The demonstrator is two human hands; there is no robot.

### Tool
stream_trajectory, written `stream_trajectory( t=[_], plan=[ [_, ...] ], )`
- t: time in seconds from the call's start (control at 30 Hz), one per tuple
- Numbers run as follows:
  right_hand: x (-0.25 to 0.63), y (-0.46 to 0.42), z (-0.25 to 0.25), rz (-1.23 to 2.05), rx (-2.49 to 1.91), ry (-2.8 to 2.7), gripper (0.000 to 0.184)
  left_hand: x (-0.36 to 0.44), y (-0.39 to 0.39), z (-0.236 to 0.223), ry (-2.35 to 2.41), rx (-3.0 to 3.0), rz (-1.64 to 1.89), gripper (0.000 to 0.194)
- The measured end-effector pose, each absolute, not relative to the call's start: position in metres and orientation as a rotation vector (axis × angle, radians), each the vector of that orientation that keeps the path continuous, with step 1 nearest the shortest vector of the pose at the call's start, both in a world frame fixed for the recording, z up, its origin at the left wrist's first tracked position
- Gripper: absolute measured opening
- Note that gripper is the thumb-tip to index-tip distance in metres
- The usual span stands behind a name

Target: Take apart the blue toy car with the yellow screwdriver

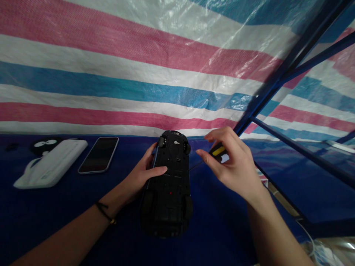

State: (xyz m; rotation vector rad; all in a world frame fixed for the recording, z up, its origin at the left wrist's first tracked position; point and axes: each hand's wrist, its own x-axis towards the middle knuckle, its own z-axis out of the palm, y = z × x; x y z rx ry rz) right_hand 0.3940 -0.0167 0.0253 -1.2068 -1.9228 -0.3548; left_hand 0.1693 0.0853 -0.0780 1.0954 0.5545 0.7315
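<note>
Left forearm (69, 236) and right forearm (277, 232) enter from the bottom edge, both bare. A black cord bracelet (104, 212) with a small gold-coloured piece is worn at the left wrist.

Left hand (141, 171) is clamped on a black toy car (168, 184), gripping it along one side with the thumb laid across the underside. The car sits upside down at centre frame, above the dark blue worktop (33, 221), its length running away from the wearer and its four wheels showing. Whether it touches the surface cannot be determined, as its near end is in deep shadow. A small red dot (170, 193) is visible on the underside.

Right hand (230, 162) is to the right of the car, apart from it, with its fingers closed on a screwdriver (219, 150). The handle is black and yellow and largely hidden by the fingers. A thin dark shaft appears to extend toward the car's side.

Left of the car, a smartphone (99, 154) lies with its dark screen up, just beside a white phone case (52, 164). That case partly overlaps a black object (46, 146) with white eye markings.

Behind the worktop hangs a pink, white and blue striped tarpaulin (138, 74), braced by a blue metal frame (277, 77). A white cable (310, 236) lies at lower right.
</note>
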Motion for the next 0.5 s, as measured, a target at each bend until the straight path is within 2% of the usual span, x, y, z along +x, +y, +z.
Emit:
stream_trajectory(
  t=[0.2, 0.37, 0.5],
  plan=[
    [0.3958, -0.0207, 0.0250, -0.191, -1.187, -1.941, 0.038, 0.1700, 0.0850, -0.0798, 0.555, 1.099, 0.737, 0.110],
    [0.3970, -0.0178, 0.0238, -0.396, -1.162, -1.930, 0.024, 0.1701, 0.0845, -0.0765, 0.540, 1.109, 0.742, 0.110],
    [0.3956, -0.0164, 0.0227, -0.412, -1.076, -1.961, 0.021, 0.1702, 0.0856, -0.0763, 0.566, 1.125, 0.738, 0.114]
  ],
)
